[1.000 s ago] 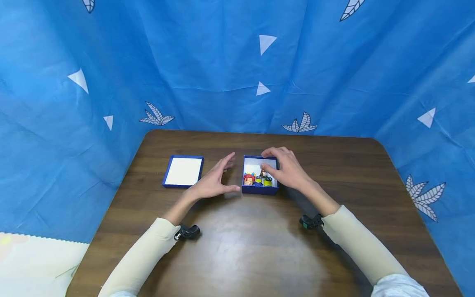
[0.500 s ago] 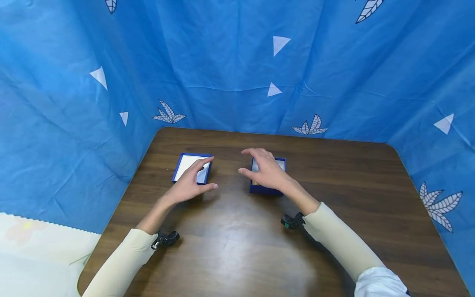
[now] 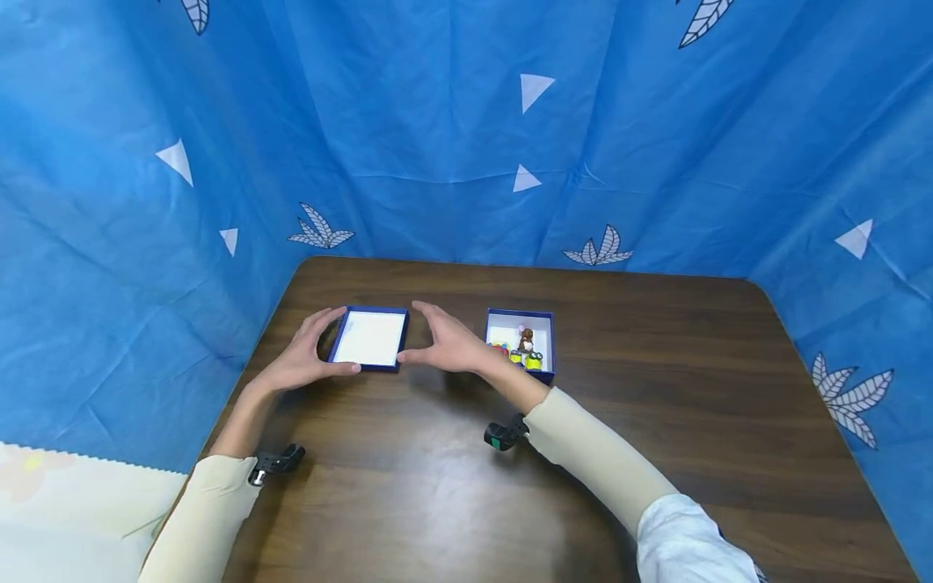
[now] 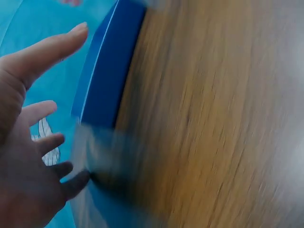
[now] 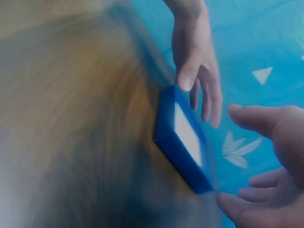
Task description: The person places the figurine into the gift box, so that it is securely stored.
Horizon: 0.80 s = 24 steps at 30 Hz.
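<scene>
A shallow blue box lid (image 3: 373, 338) with a white inside lies on the table. My left hand (image 3: 295, 360) is at its left side, thumb by the near left corner, fingers by the far left one. At the right side is my right hand (image 3: 452, 344), its thumb close to the lid's edge. Both hands are spread; firm contact cannot be told. In the left wrist view the lid's blue side (image 4: 111, 71) stands apart from the thumb. To the right, a blue box (image 3: 503, 322) holds several small figures, among them a brown one (image 3: 526, 338) and a yellow one (image 3: 534, 361).
The dark wood table (image 3: 656, 364) has a blue patterned curtain (image 3: 452, 121) behind it and along its sides. Pale cloth (image 3: 73, 518) hangs at the lower left. Each forearm wears a black wrist camera, the right one (image 3: 504, 434) low over the table.
Both hands have moved left. My right hand has left the box of figures and reached the lid's right side; my left hand has passed over to the lid's left side.
</scene>
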Each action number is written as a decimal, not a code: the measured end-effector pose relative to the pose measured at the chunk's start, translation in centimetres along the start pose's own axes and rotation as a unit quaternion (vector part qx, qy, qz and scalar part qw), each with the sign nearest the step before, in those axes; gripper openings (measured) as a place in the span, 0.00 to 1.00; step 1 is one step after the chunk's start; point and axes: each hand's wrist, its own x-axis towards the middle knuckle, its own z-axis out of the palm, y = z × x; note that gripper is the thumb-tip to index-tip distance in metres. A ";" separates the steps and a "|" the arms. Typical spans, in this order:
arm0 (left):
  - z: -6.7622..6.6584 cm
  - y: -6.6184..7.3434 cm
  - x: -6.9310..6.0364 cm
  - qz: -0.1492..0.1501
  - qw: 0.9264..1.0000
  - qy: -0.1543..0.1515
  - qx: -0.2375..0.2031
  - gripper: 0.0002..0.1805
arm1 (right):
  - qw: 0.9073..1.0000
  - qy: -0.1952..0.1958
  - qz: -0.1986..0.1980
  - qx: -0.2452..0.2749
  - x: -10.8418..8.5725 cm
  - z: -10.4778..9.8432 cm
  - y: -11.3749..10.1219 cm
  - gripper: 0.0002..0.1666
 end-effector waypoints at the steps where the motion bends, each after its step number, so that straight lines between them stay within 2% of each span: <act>1: -0.3 -0.3 0.0 -0.008 1.000 -0.012 0.001 0.65 | 1.000 -0.004 0.008 0.019 0.5 0.4 0.1 0.63; 4: -0.8 -0.8 0.2 -0.019 0.999 -0.033 0.008 0.69 | 0.998 -0.008 0.037 0.060 1.6 1.5 0.2 0.65; 10: -0.7 -1.2 0.4 -0.033 0.997 -0.047 0.056 0.68 | 0.997 -0.007 0.066 0.047 3.0 3.5 0.4 0.72; 18: -0.1 -1.3 0.5 -0.024 0.997 -0.027 0.069 0.59 | 0.997 0.005 0.072 0.042 3.5 4.4 0.7 0.70; 24: -0.3 -1.4 0.7 -0.029 0.998 -0.008 0.055 0.60 | 0.997 0.007 0.063 0.052 3.6 3.9 0.2 0.73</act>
